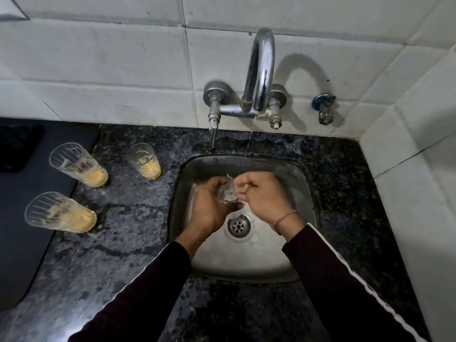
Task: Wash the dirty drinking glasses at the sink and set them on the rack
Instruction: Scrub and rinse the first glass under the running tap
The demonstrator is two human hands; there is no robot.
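Over the steel sink (291, 255), my left hand (209, 206) grips a clear drinking glass (228, 193) lying sideways. My right hand (264, 196) has its fingers curled at the glass's mouth end, under a thin stream of water from the chrome tap (261, 70). Three dirty glasses with yellow residue stand on the left of the counter: one at the back (144, 161), one further left (79, 165), one nearer me (60, 213). Much of the held glass is hidden by my fingers.
A dark granite counter (123, 255) surrounds the sink. A dark mat (29, 218) lies at the far left, partly under two glasses. White tiled walls close in behind and on the right, with a small valve (324, 108) on the back wall. The drain (238, 227) shows below my hands.
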